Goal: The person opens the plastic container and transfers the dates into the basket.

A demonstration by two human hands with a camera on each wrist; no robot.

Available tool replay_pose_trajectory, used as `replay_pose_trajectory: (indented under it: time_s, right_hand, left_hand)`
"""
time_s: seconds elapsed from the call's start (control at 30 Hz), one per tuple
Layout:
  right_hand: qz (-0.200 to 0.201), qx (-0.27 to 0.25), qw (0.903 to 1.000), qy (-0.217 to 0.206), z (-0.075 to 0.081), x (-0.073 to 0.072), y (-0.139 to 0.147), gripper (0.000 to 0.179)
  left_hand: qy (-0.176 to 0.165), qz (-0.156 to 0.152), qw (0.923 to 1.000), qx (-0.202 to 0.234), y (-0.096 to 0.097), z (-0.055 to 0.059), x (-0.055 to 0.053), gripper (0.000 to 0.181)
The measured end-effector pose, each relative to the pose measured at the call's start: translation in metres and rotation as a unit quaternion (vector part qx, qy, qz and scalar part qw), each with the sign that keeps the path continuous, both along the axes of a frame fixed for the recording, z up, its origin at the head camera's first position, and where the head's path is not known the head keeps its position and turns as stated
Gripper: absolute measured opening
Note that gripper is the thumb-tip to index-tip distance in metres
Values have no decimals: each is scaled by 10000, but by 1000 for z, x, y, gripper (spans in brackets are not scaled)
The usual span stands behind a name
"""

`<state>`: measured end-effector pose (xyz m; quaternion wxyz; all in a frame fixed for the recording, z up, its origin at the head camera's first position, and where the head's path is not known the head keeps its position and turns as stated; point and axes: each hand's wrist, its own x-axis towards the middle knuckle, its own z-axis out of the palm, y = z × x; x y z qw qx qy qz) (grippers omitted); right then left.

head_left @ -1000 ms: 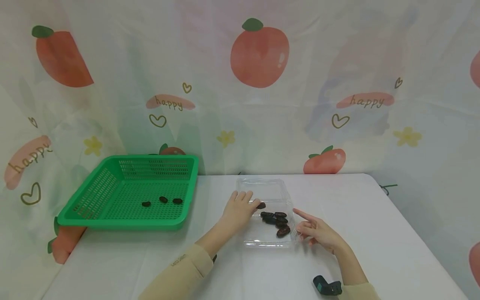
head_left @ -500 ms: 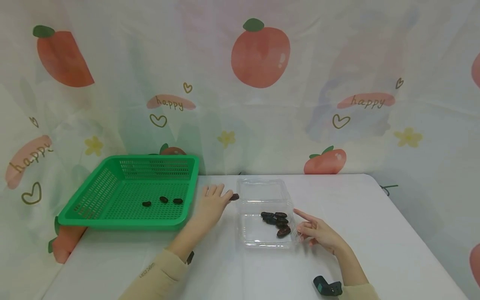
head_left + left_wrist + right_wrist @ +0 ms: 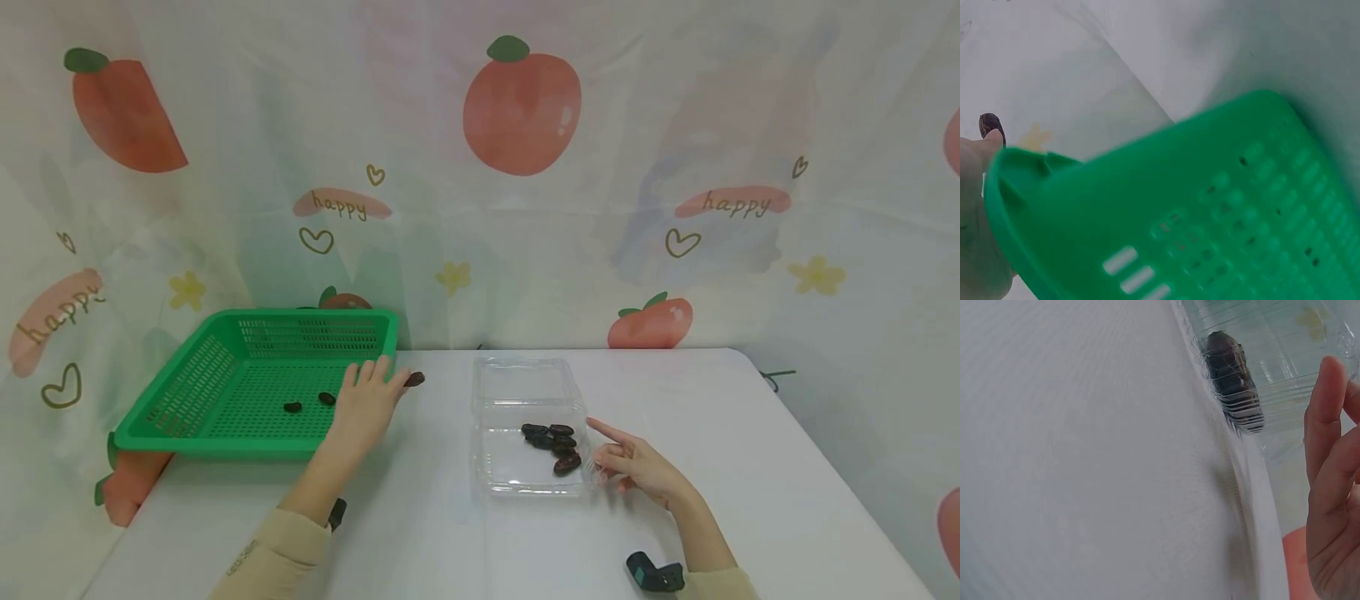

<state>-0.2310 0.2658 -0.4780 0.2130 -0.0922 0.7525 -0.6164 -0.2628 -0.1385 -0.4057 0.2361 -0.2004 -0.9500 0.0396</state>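
Observation:
My left hand (image 3: 363, 412) pinches a dark brown date (image 3: 414, 379) between thumb and fingers, above the right side of the green basket (image 3: 225, 446). In the left wrist view the wrinkled date (image 3: 990, 123) shows at the thumb tip. Two dates (image 3: 292, 407) are visible on the basket floor. A clear plastic box (image 3: 517, 483) stands mid-table with its lid folded back. Several dates (image 3: 562, 442) lie in its right half. At the box's right wall is my right hand (image 3: 633, 467), index finger straight, other fingers bent. Through the wall one date (image 3: 1235, 381) shows.
A white cloth covers the table (image 3: 435, 542). A fruit-print curtain (image 3: 420, 125) hangs behind it. Near my right wrist sits a small black device (image 3: 654, 573), and another dark piece (image 3: 337, 514) shows under my left wrist.
My left hand has carried the date leftward, from over the clear box to the basket's right rim. It now hides one date in the basket. The right hand has stayed in place.

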Motion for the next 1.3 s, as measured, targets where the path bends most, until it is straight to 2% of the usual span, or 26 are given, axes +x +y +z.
replay_pose_trajectory:
  time_s: [0.3, 0.53, 0.67, 0.87, 1.1, 1.3]
  right_hand:
    - [232, -174, 9994, 168, -1, 0, 3, 68]
    - [138, -119, 9998, 41, 0, 0, -1, 72]
    - [138, -158, 9998, 7, 2, 0, -1, 72]
    - [146, -123, 9998, 69, 3, 1, -1, 71]
    - [161, -158, 9997, 68, 3, 1, -1, 71]
    - [88, -66, 9999, 17, 4, 1, -1, 71]
  left_hand:
    - [-68, 384, 9989, 267, -43, -7, -10, 20]
    - [-866, 1006, 9910, 202, -70, -8, -14, 24]
    - [-1218, 1207, 9852, 38, -82, -10, -16, 30]
    - [-1498, 1289, 9803, -9, -93, -13, -16, 31]
    - [-1884, 1361, 9722, -288, -94, -15, -18, 24]
    - [-2214, 1410, 9629, -635, -94, -15, -18, 37]
